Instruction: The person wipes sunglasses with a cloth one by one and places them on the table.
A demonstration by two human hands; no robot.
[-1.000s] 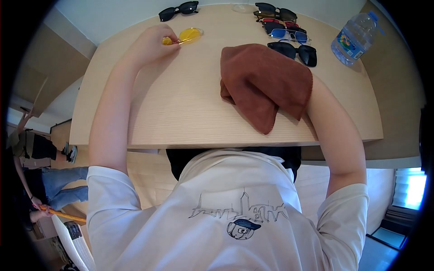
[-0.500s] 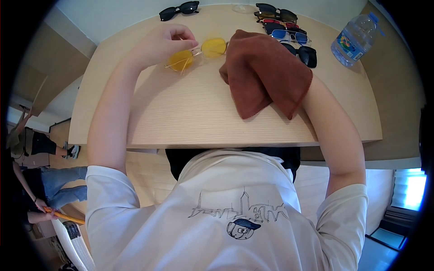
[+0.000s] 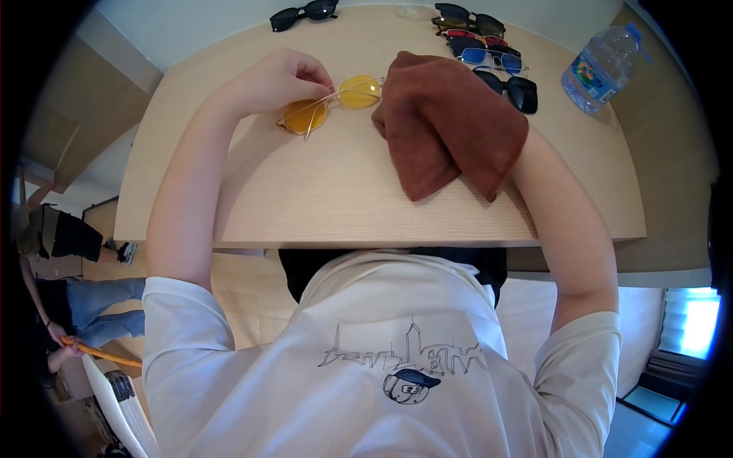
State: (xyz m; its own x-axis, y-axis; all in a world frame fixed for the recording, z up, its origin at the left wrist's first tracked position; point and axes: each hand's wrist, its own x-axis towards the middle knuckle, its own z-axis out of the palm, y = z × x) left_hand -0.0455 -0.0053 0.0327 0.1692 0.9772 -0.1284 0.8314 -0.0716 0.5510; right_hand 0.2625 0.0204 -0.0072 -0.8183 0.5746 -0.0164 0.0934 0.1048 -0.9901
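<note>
Yellow-lensed glasses (image 3: 359, 91) with thin gold frames are held above the table. My left hand (image 3: 294, 76) pinches them near the bridge, its fingers curled. A brown cloth (image 3: 450, 122) drapes over my right hand, whose fingers are hidden beneath it. The cloth's left edge meets the outer rim of the right yellow lens. Both gold temple arms point toward the lower left, crossing the left lens.
Black sunglasses (image 3: 304, 14) lie at the table's back left. Several glasses (image 3: 489, 57) are lined up at the back right, beside a plastic bottle (image 3: 601, 67). The wooden table (image 3: 321, 198) ends before my shirt. Other people stand at far left.
The yellow glasses have tilted in my left hand, and their lenses show at a new angle. The cloth has barely moved. People at far left have shifted slightly.
</note>
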